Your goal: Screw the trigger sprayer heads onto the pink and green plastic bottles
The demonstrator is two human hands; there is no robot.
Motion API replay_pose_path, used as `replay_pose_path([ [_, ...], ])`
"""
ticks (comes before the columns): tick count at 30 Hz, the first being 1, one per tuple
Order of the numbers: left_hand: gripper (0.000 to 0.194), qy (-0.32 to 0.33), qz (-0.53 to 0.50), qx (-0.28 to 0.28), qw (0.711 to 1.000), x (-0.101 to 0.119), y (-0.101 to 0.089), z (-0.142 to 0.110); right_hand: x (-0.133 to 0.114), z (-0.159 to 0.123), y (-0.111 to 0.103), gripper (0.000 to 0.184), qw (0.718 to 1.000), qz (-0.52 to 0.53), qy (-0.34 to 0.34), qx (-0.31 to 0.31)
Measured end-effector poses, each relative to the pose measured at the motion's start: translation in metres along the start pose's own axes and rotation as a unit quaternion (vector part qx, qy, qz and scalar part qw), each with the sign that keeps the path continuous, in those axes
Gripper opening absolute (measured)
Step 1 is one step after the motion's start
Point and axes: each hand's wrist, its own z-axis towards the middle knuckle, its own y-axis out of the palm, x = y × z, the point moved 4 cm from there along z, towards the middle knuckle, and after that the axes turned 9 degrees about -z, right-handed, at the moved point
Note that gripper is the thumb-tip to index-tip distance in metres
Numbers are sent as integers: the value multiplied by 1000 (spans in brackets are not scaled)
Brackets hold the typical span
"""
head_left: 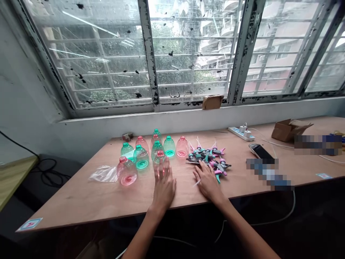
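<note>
My left hand (164,183) lies at the table's front with its fingers stretched out before a clear pink bottle (160,154). The fingers cover most of that bottle; whether they touch it I cannot tell. Behind and to the left stand several uncapped pink and green bottles, among them a green bottle (141,158) and a larger pink bottle (127,172). On the right, my right hand (208,181) rests with fingers apart at the near edge of a pile of spray trigger heads (208,155) in pink, green and grey. A thin white tube shows beside its thumb.
A crumpled clear plastic bag (104,174) lies left of the bottles. Toward the right are a power strip (240,133), a dark phone-like device (261,153) and an open cardboard box (289,131). White cables run across the table (88,205). Windows rise behind it.
</note>
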Motion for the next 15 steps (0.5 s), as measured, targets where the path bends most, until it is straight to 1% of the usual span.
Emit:
replay_pose_path([
  [3, 53, -33, -5, 12, 999, -2, -2, -1, 6, 1, 3, 43, 1000, 10, 22, -8],
  [5, 52, -38, -27, 16, 999, -1, -4, -2, 5, 3, 1, 55, 999, 35, 6, -22],
  [6, 53, -25, -48, 5, 999, -1, -3, -3, 4, 3, -2, 65, 998, 49, -13, -29],
  [8, 53, 27, -95, -47, 994, 1, 3, -5, -3, 3, -10, 85, 993, 80, -75, -44],
  [9, 54, 55, -115, -78, 989, 1, 7, -7, -7, 3, -15, 91, 988, 97, -112, -53],
  [10, 54, 76, -127, -105, 983, 0, 12, -10, -11, 2, -19, 93, 981, 113, -148, -62],
  [11, 54, 85, -132, -124, 980, -3, 17, -12, -15, 0, -22, 88, 973, 126, -179, -71],
  [12, 55, 83, -132, -134, 979, -6, 22, -13, -18, -1, -25, 75, 967, 135, -201, -78],
  [13, 56, 76, -132, -140, 979, -10, 26, -14, -20, -2, -26, 57, 965, 137, -211, -77],
  [14, 56, 67, -131, -143, 979, -13, 30, -15, -20, -2, -27, 40, 967, 133, -208, -68],
  [15, 55, 58, -131, -145, 979, -16, 33, -16, -20, -2, -26, 30, 973, 121, -192, -53],
])
